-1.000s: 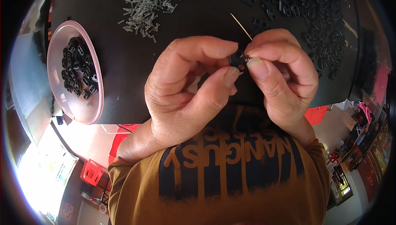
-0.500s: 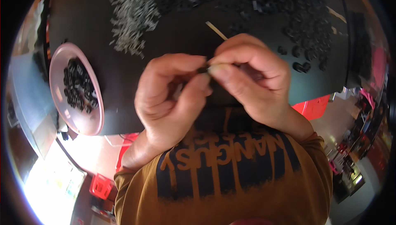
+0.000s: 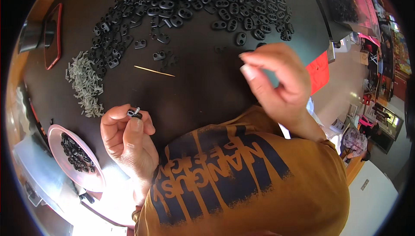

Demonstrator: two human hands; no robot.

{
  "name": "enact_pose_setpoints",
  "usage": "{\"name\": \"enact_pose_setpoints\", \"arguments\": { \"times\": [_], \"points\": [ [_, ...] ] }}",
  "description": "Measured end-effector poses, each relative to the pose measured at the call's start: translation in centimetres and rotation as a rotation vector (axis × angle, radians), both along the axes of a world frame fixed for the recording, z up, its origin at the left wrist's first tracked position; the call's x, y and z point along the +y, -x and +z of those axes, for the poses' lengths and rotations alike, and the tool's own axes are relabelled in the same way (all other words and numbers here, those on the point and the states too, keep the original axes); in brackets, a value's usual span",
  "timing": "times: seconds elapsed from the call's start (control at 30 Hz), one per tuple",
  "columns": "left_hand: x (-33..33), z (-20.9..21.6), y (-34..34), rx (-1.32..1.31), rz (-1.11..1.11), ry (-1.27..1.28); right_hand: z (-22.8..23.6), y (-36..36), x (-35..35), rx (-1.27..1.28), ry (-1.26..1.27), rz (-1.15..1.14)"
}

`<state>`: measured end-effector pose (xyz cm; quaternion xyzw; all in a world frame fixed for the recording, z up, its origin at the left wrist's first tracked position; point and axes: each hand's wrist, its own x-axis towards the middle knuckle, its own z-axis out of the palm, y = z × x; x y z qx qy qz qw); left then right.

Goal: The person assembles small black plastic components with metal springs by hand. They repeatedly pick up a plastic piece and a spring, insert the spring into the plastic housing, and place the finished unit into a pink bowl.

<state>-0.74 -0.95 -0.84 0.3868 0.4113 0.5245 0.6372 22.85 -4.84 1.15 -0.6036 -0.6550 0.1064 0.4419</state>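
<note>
My left hand (image 3: 125, 143) pinches a small black cord-lock piece (image 3: 131, 115) between thumb and forefinger, with a short metal spring (image 3: 137, 110) standing up from it. Apart from it, my right hand (image 3: 281, 82) hovers over the table with thumb and forefinger slightly parted and nothing visible between them. Just beyond that hand lies a large heap of black oval two-hole cord-lock pieces (image 3: 222, 14). A pile of small metal springs (image 3: 85, 82) sits beyond my left hand. Smaller black pieces (image 3: 113, 48) are spread beside the springs.
A pink bowl (image 3: 93, 176) holding black pieces stands at the left table edge. A thin wooden stick (image 3: 154, 71) lies mid-table. At the far left is a red-edged flat dark object (image 3: 52, 37). A red stool-like thing (image 3: 318, 71) shows past the right edge.
My hands, together before, have separated: the left has gone left and nearer me with the black piece, the right outward, its fingers parted. The whole view has turned and shifted.
</note>
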Motion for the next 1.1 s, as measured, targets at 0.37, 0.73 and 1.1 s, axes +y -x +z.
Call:
{"name": "enact_pose_setpoints", "arguments": {
  "times": [0.37,0.73,1.1],
  "points": [
    [-0.2,0.0,-0.2,0.000,-0.047,-0.021,-1.6,-2.4,-1.1,-0.390,0.160,-0.108],
    [-0.4,0.3,-0.1,0.014,-0.078,0.000,-1.5,-0.5,-0.5,-0.154,0.200,-0.022],
    [-0.5,1.1,-0.2,0.019,-0.167,0.049,0.7,5.5,2.4,1.158,0.635,0.243]
  ]
}}
